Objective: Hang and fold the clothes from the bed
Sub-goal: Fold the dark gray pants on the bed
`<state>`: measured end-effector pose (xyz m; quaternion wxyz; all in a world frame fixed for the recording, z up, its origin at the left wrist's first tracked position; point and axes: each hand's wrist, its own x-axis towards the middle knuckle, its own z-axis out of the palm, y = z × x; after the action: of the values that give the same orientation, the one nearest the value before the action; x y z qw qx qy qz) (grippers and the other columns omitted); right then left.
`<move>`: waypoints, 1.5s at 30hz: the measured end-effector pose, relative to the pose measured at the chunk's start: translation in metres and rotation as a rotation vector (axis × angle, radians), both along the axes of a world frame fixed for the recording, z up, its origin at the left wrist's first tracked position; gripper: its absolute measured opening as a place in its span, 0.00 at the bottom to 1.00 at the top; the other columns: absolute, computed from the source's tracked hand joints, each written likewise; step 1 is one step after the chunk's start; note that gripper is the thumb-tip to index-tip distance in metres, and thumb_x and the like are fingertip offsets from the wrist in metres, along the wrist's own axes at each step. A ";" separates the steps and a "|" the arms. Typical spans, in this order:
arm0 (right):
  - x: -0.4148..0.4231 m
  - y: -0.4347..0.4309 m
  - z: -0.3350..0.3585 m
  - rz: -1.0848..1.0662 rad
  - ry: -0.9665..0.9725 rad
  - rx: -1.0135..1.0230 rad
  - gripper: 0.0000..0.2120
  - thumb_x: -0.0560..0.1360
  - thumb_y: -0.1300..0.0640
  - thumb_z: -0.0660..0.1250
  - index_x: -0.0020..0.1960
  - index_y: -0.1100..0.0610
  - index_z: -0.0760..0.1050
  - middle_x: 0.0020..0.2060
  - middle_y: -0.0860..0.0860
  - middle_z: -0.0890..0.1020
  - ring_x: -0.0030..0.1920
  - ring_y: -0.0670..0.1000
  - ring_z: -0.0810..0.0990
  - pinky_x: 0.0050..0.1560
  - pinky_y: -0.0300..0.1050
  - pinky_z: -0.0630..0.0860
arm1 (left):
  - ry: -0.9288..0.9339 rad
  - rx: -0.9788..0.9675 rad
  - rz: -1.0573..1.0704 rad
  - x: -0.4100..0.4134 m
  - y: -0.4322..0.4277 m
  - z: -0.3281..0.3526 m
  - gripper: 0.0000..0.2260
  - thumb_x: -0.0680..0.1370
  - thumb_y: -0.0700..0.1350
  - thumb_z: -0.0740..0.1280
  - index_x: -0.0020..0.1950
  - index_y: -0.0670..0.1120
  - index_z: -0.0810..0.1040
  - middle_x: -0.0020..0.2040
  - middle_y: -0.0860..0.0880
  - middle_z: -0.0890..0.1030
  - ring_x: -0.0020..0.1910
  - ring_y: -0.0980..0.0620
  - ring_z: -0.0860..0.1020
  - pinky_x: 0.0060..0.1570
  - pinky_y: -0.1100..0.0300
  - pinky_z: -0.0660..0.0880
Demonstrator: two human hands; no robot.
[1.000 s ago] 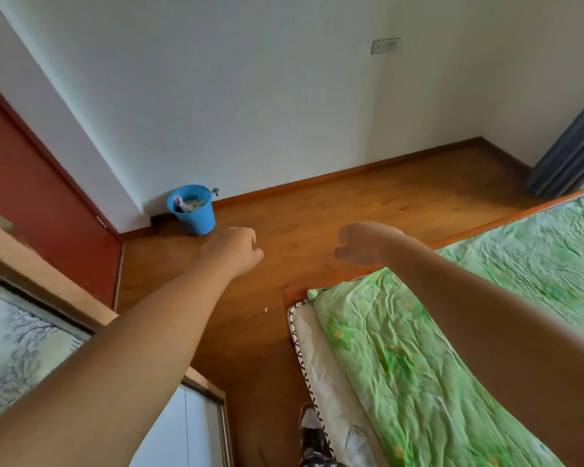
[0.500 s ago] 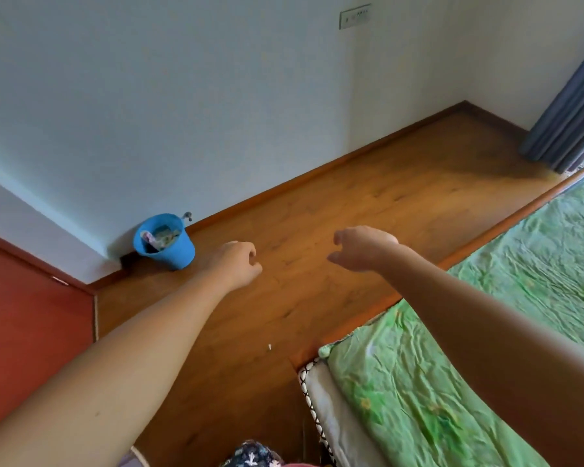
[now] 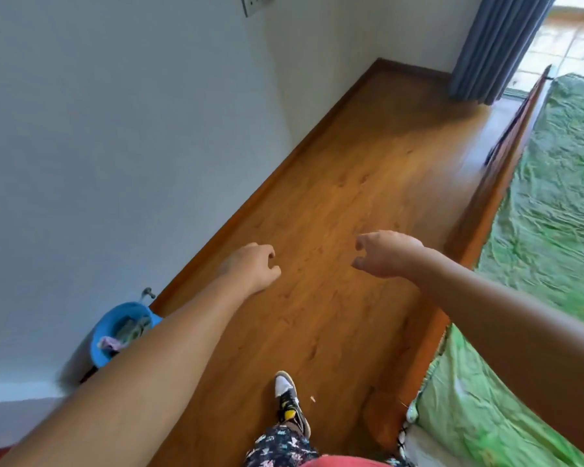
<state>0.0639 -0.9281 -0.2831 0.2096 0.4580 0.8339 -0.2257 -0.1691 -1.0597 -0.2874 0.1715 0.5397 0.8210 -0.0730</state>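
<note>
Bed [image 3: 476, 217]: wooden frame, wrinkled green sheet [image 3: 553, 203].
Left hand [image 3: 250, 267]: grip loose, empty.
Right hand [image 3: 388, 254]: grip loose, empty.

Your one camera rides on your head and looks forward and steeply down, tilted, along the brown wooden floor [image 3: 351, 183] between the pale painted wall [image 3: 115, 129] and the wooden-framed bed [image 3: 479, 214]. Your left hand [image 3: 250, 267] and right hand [image 3: 385, 254] sit mid-frame, close to the lens; the grey-blue pleated curtain [image 3: 496, 45] lies far off, top right of the frame.
</note>
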 end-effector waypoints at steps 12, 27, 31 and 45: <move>-0.094 0.081 0.015 -0.271 -0.016 0.031 0.23 0.79 0.38 0.61 0.70 0.47 0.71 0.62 0.49 0.78 0.60 0.55 0.78 0.56 0.53 0.80 | -0.022 0.004 -0.242 -0.137 0.145 0.003 0.20 0.80 0.59 0.63 0.70 0.54 0.73 0.67 0.51 0.77 0.61 0.48 0.79 0.46 0.60 0.75; 0.056 0.311 0.035 -0.638 0.076 0.134 0.23 0.78 0.37 0.61 0.65 0.51 0.74 0.60 0.53 0.79 0.59 0.56 0.78 0.57 0.53 0.79 | -0.103 0.156 -0.587 0.016 0.475 0.043 0.18 0.80 0.57 0.65 0.68 0.54 0.75 0.64 0.52 0.79 0.57 0.52 0.79 0.44 0.61 0.77; 0.096 0.379 0.046 -0.709 0.083 0.115 0.17 0.78 0.39 0.62 0.58 0.50 0.75 0.55 0.52 0.81 0.52 0.54 0.79 0.46 0.46 0.75 | -0.092 0.168 -0.665 0.063 0.566 0.058 0.19 0.79 0.58 0.66 0.68 0.54 0.75 0.64 0.52 0.79 0.57 0.52 0.80 0.46 0.61 0.80; 0.207 0.623 0.055 -1.097 -0.016 0.126 0.23 0.79 0.41 0.63 0.67 0.54 0.74 0.64 0.56 0.78 0.62 0.58 0.77 0.60 0.52 0.76 | -0.272 0.184 -1.033 0.234 0.895 0.055 0.17 0.79 0.58 0.68 0.66 0.55 0.77 0.59 0.52 0.81 0.49 0.55 0.79 0.40 0.63 0.79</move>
<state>0.2706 -0.3055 -0.2278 0.0399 0.8387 0.4831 -0.2480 0.0648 -0.1647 -0.2324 0.1703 0.8903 0.4224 -0.0052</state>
